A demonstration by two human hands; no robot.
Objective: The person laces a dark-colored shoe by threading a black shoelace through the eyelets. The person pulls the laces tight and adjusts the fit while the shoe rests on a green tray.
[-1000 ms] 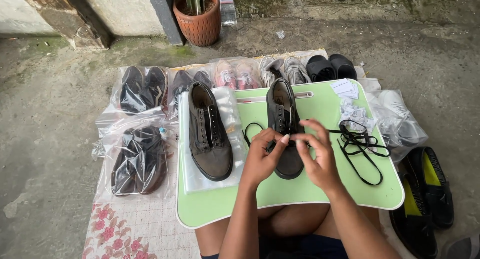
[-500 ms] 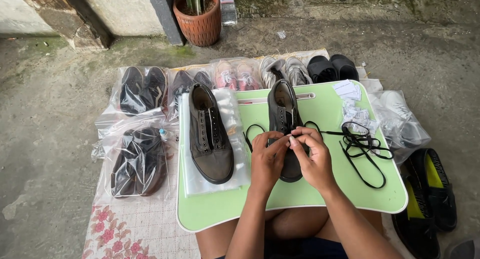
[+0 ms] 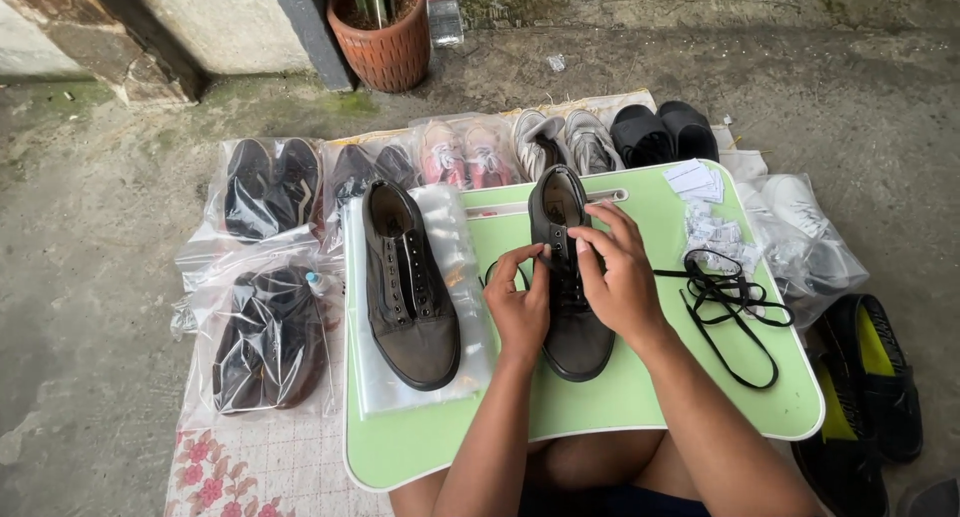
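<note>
A dark grey-brown lace-up shoe (image 3: 570, 267) lies on a light green lap tray (image 3: 640, 397), toe toward me. My left hand (image 3: 517, 302) pinches a black lace at the shoe's left eyelets. My right hand (image 3: 617, 269) rests over the shoe's lacing, fingers pinched on the lace near the tongue. Its unlaced twin shoe (image 3: 405, 282) lies to the left on a clear plastic bag (image 3: 455, 237). A loose tangle of black lace (image 3: 725, 302) trails right across the tray.
Bagged pairs of shoes (image 3: 265, 332) lie on a floral cloth to the left and behind the tray. Black slip-ons with yellow insoles (image 3: 865, 387) sit at right. A clay plant pot (image 3: 385, 37) stands by the wall on concrete ground.
Both hands have moved up the shoe toward its tongue, and the left hand now holds a lace loop at the left eyelets.
</note>
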